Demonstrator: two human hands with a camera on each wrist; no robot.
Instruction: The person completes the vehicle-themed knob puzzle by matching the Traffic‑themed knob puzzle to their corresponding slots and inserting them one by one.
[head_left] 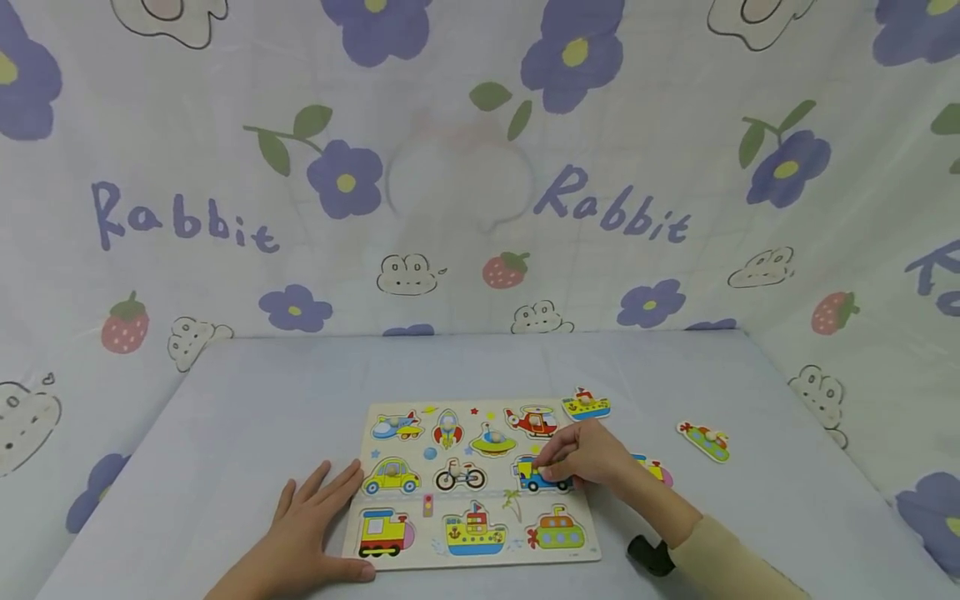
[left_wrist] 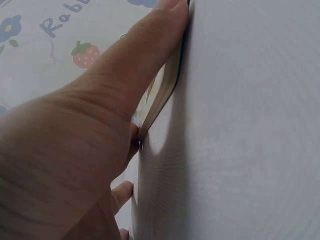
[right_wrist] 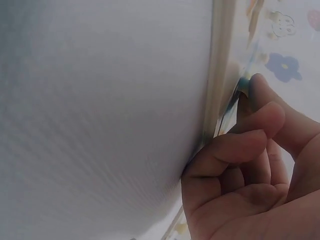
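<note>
— Right grip (head_left: 587, 454): what's in it?
— Truck piece (head_left: 534, 482), pinched between thumb and fingertips. Piece lies directly under those fingertips, right side of the puzzle board (head_left: 429, 537).
— Long axis?
— Left to right across the board. Grip comes in from the right and hides part of the piece; left end shows past the thumb. Flush in its outline or not: can't tell.
— Nearer hand?
— Right, plainly. Left grip (head_left: 303, 525) sits well to the left of it, fingers spread, holding nothing, thumb at the board's near left corner.
— Around the right grip?
— Bicycle piece (head_left: 461, 475) to its left. On the table (head_left: 247, 450), 3 loose: ship piece (head_left: 587, 406) just beyond, submarine piece (head_left: 705, 440) well right, train piece (head_left: 658, 473) just right, part hidden by the forearm (head_left: 663, 508).
</note>
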